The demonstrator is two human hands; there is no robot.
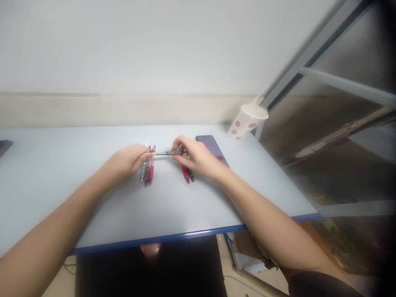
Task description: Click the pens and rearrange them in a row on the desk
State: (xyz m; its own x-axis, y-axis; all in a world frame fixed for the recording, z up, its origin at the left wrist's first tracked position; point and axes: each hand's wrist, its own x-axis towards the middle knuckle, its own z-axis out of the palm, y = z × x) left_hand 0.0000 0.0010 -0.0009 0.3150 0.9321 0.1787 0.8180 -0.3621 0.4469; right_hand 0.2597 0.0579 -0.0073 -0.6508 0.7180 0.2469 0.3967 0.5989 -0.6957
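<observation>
A thin grey pen [168, 153] is held level, just above the tabletop, between my two hands. The fingertips of my left hand [131, 159] pinch its left end, where it looks narrow and slightly yellowish. On its thicker right part, the thumb and fingers of my right hand [198, 159] are closed. Partly behind my left fingers lie a light grey pen [142, 171], a dark grey pen [147, 175] and a pink pen [151, 171], side by side. Under my right hand, another pink pen [185, 175] and a dark pen [191, 175] show only their lower ends.
A dark phone [212, 146] lies beyond my right hand. At the back right corner stands a white paper cup [247, 122] with red patterns. The pale table [161, 210] has a blue front edge and meets a wall behind. A dark object [4, 146] sits at far left.
</observation>
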